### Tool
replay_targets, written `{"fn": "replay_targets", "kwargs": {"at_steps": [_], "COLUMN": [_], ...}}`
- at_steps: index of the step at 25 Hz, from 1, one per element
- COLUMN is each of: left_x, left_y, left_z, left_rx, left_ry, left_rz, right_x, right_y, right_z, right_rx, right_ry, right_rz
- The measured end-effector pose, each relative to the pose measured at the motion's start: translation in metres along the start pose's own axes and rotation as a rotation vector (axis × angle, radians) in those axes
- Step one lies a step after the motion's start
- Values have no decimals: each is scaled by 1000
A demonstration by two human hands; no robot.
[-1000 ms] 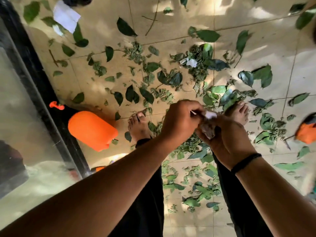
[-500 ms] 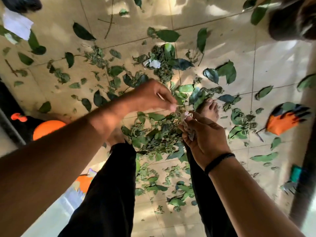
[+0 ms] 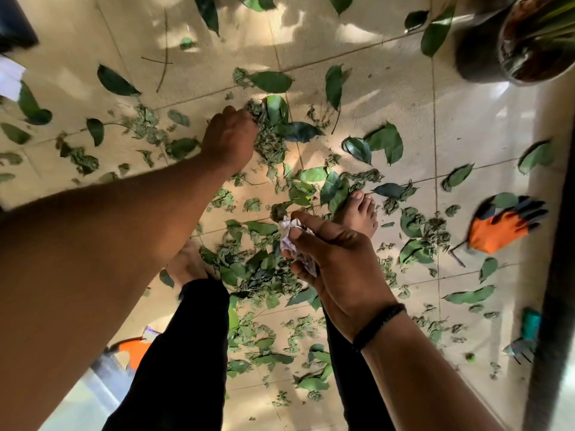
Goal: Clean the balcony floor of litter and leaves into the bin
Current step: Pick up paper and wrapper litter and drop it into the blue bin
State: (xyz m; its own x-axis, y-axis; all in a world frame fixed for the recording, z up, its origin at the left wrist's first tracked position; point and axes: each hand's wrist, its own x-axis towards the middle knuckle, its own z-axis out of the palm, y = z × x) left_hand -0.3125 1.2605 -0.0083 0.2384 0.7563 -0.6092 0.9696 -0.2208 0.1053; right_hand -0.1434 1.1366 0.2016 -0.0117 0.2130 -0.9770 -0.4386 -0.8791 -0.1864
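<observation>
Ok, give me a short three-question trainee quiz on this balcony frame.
1. True or false: the right hand holds crumpled paper.
2. What does the left hand reach into? A) leaves B) plant pot C) glove
3. What colour is the palm of the glove on the floor?

Key: 1 true; 2 A, the leaves; 3 orange.

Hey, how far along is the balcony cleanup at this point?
Early on. Nothing looks cleared. In hand: the right hand grips crumpled white paper, and the left hand reaches into a clump of leaves. Left: green leaves across the tiled floor; no bin in view.
</observation>
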Motion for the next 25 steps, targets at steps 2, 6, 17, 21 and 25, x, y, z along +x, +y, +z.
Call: {"fn": "replay_targets", "kwargs": {"at_steps": [2,6,17,21,25], "left_x": [-16,-45,2,-30,-71], "left_y": [-5,-25,-10,-18,-31], "left_z": [-6,3,31,0,-29], "left_rx": [-174,-388,-264,-493,-750], "left_ry": [44,-69,-138,133,180], "left_rz": [-153,-257,-418,-580,-591], "right_x": [-1,-1,6,5,6], "right_y": [4,17,18,21,24], "right_z": [8,21,23,31,34], "right_rx": [-5,-51,-117,-117,-124], "right_ry": [7,-28,-57,-50,-10], "right_rz": [10,30,-12,27,46]}}
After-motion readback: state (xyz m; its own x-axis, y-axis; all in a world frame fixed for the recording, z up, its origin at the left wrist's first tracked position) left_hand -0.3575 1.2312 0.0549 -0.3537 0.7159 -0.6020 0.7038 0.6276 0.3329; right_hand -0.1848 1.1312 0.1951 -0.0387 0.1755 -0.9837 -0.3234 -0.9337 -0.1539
